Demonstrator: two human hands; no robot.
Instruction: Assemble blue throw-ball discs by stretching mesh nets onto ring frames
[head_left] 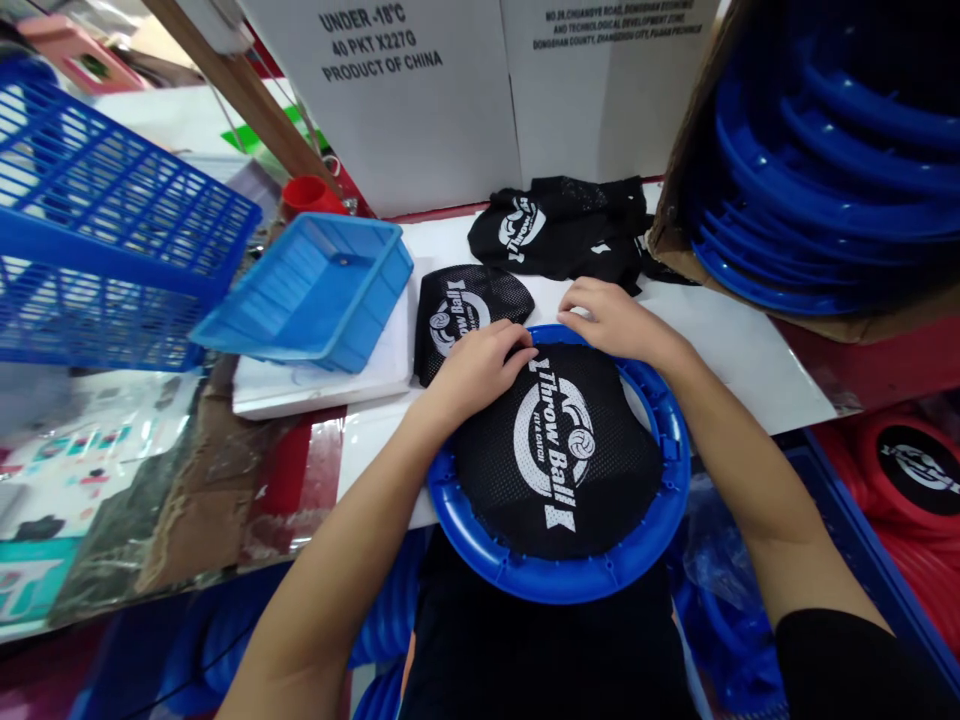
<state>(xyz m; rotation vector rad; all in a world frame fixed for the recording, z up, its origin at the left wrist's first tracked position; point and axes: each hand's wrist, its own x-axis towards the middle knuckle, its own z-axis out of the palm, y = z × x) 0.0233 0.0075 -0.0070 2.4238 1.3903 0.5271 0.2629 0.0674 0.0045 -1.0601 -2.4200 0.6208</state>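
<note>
A blue plastic ring [480, 535] rests at the table's front edge, over my lap. Across it lies a round black mesh sheet [495, 460] with white "Throw Ball" lettering; a gap shows between mesh and ring at the right. My left hand [487, 365] is closed at the ring's upper left, thumb and fingers pinching the mesh edge. At the ring's far rim, my right hand [611, 318] has curled fingers and thumb close together; what they pinch, if anything, is hidden. Just beyond the left hand is another printed black mesh piece [499, 285].
More black mesh pieces [559, 235] lie behind. A cardboard box [679, 190] of blue rings [810, 200] stands at right. At left are a light-blue tray [322, 280] and blue baskets [112, 240]. White cartons [420, 120] wall off the back. Red discs [915, 500] sit lower right.
</note>
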